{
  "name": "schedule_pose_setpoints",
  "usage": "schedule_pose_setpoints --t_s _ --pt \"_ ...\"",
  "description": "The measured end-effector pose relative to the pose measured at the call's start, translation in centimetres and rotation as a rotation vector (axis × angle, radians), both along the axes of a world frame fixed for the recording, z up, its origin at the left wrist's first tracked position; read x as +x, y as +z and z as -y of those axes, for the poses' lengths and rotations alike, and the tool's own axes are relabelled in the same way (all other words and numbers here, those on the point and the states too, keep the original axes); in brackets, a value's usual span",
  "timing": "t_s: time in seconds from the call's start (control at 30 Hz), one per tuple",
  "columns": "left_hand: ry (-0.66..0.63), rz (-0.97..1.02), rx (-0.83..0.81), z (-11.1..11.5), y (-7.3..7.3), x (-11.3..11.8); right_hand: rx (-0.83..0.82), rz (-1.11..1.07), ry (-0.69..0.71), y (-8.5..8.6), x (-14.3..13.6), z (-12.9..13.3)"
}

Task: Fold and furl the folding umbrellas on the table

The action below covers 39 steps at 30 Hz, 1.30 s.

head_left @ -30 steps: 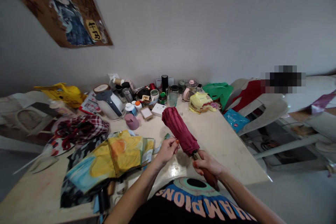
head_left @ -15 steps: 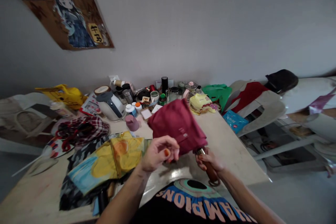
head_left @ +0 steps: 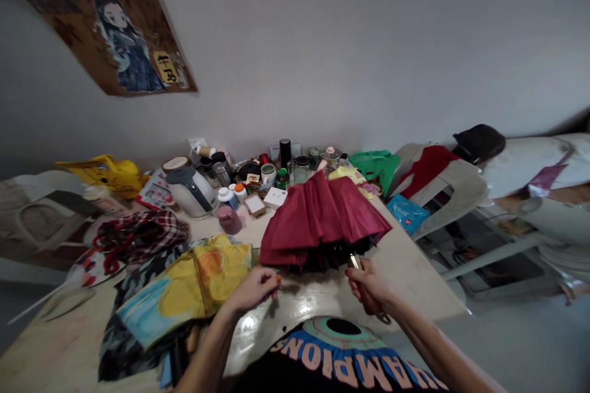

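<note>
Centrally, a maroon umbrella (head_left: 318,215), its pleated cloth flared into a half-open dome, extends ahead and left of the right hand (head_left: 374,282), which is wrapped around the smooth brown handle (head_left: 367,302) below a shiny metallic shaft (head_left: 354,260). The left hand (head_left: 255,288), fingers curled, lies near the dome's lower edge; whether it pinches anything cannot be told. To its left lies creased yellow-and-blue printed fabric (head_left: 182,298).

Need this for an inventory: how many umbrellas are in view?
2 at least: a maroon umbrella held by its handle in the right hand, and a yellow umbrella lying at left. Camouflage fabric beneath may be another; more may be hidden.
</note>
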<state>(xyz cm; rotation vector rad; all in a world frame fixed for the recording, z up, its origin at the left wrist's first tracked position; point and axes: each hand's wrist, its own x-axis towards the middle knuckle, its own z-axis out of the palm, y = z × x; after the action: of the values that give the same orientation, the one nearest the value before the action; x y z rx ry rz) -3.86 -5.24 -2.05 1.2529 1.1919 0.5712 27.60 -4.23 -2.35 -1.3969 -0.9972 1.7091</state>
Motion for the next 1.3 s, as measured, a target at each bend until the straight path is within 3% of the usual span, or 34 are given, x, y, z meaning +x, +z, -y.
schedule_pose_setpoints --t_s 0.07,0.2,0.37,0.47,0.53,0.63,0.8,0.9,1.0,1.07,1.13,1.23,1.3 --pt "-0.076 -0.078 0.004 0.5 -0.3 0.5 -0.019 -0.038 -0.038 0.3 -0.7 0.3" --pt "-0.123 -0.085 -0.021 1.4 -0.1 1.9 -0.150 -0.454 0.027 1.7 -0.6 0.8" --pt "-0.214 -0.021 0.068 1.6 1.6 3.9 -0.237 -0.922 -0.049 7.2 -0.3 1.5" --pt "-0.243 -0.020 0.147 1.4 3.1 4.7 -0.317 -0.940 -0.007 10.4 -0.8 1.6" --pt "-0.225 -0.051 0.202 1.3 4.0 5.0 -0.371 -0.894 0.039 11.5 -1.1 1.5" --pt "-0.188 -0.093 0.266 1.3 5.0 5.2 -0.423 -0.851 -0.002 11.7 -1.4 0.8" --pt "-0.024 -0.063 0.349 1.1 5.8 5.1 -0.490 -0.683 -0.288 12.0 -2.9 0.4" --pt "-0.008 -0.107 0.500 1.2 6.3 5.8 -0.533 -0.635 -0.298 13.1 -3.9 1.2" --pt "-0.090 -0.156 0.665 0.8 6.4 7.6 -0.550 -0.671 -0.267 14.1 -4.7 1.5" --pt "-0.117 -0.281 0.793 -0.3 6.3 9.0 -0.511 -0.687 -0.227 14.4 -4.9 0.9" --pt "-0.058 -0.543 0.907 -2.1 6.2 9.6 -0.513 -0.697 -0.187 14.3 -4.9 -0.6" --pt "0.054 -0.862 0.885 -5.2 5.9 8.4 -0.553 -0.706 -0.238 13.9 -4.0 -3.4" --pt "0.057 -0.830 0.842 -6.7 5.5 6.8 -0.551 -0.693 -0.308 13.5 -3.3 -4.8"
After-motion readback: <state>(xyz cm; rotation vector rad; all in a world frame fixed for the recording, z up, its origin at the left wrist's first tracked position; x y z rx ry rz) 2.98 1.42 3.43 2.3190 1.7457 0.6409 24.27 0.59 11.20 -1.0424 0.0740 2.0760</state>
